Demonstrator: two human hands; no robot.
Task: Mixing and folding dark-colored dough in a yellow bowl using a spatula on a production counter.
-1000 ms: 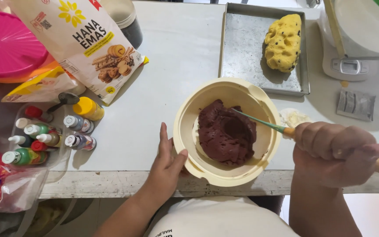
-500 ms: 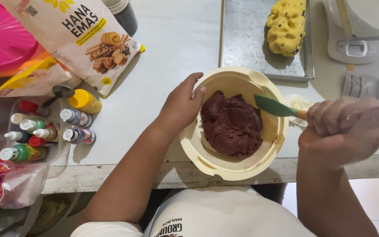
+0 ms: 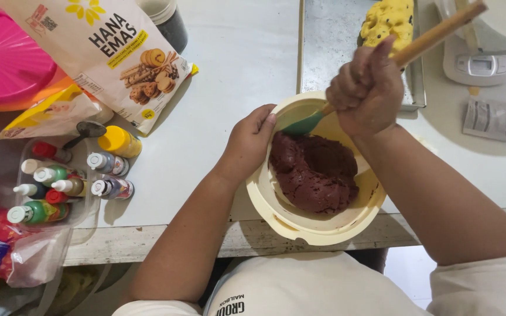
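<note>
- At table edge, I see cream bowl (image 3: 317, 225) overhanging, brown dough (image 3: 314, 172) inside.
- Left hand (image 3: 250, 143) fingers curled over rim; right hand (image 3: 367, 90) fisted on spatula (image 3: 382, 64).
- Risk, I judge: hard stirring tips bowl off.

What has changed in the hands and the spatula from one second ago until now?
The left hand went from the table edge up to the rim of the cream bowl and grips it. The right hand swung from the bowl's right side to its far side, raising the wooden handle; the green spatula blade now sits at the far edge of the dark dough. The bottles, flour bag and tray stayed put.
</note>
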